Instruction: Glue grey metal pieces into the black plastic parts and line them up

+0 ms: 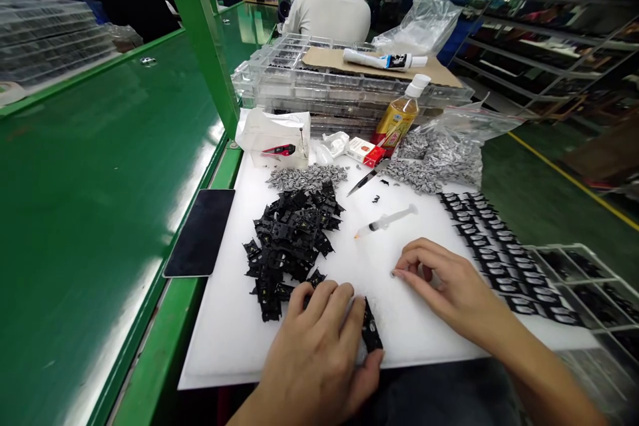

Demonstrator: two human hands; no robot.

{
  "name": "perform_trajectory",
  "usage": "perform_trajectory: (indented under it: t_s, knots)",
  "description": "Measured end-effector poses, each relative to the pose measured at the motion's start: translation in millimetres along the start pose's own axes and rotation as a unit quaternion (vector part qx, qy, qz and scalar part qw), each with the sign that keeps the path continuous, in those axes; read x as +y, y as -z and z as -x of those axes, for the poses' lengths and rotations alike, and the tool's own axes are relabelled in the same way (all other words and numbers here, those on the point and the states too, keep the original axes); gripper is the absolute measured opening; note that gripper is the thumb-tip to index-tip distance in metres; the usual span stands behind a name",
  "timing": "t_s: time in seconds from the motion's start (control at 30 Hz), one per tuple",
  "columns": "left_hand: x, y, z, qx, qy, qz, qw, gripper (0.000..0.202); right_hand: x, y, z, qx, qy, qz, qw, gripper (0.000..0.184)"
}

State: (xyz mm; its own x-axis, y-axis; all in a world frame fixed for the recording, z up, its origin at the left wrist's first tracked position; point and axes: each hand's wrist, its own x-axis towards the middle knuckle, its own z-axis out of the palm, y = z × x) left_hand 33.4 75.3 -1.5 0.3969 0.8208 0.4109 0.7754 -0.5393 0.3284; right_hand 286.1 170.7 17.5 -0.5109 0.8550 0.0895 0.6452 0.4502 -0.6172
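Note:
My left hand is closed around a black plastic part at the near edge of the white board. Its fingers cover much of that part. To the right, my right hand pinches thumb and forefinger together above the board; a tiny bit shows at the tips, too small to name. A heap of black plastic parts lies just beyond my left hand. Behind it is a pile of small grey pieces. A syringe with an orange tip lies beyond my right hand.
Rows of black parts with grey pieces line the right side, beside a divided clear tray. At the back are a knife, a drink bottle, a bag of grey pieces and stacked trays. A tablet lies left.

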Motion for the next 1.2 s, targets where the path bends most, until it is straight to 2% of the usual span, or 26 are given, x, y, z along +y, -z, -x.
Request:
perform_trajectory:
  t_s: [0.2,0.33,0.43,0.53,0.8,1.0,1.2]
  knots:
    - [0,0.0,1,0.001,-0.001,-0.001,1.0,0.043,-7,-3,6,0.015,0.09,0.008,0.996,0.012]
    - [1,0.1,1,0.003,-0.008,-0.005,1.0,0.044,-33,-3,16,-0.035,0.123,-0.024,0.992,0.016]
    - [1,-0.2,0,0.006,-0.005,-0.002,1.0,0.041,-53,-8,23,-0.089,0.119,-0.041,0.988,0.017]
    - [0,-1.1,-1,0.01,-0.004,0.001,1.0,0.04,-60,-15,24,-0.119,0.106,-0.032,0.987,0.02]
    - [0,-1.2,0,0.003,-0.01,0.004,1.0,0.043,-59,-25,22,-0.141,0.084,-0.001,0.986,0.022]
    - [0,-0.2,0,0.002,-0.01,-0.001,1.0,0.044,-60,-28,24,-0.132,0.083,0.029,0.987,0.023]
    - [1,0.1,-1,-0.004,-0.006,0.004,1.0,0.043,-62,-29,24,-0.153,0.049,0.03,0.987,0.028]
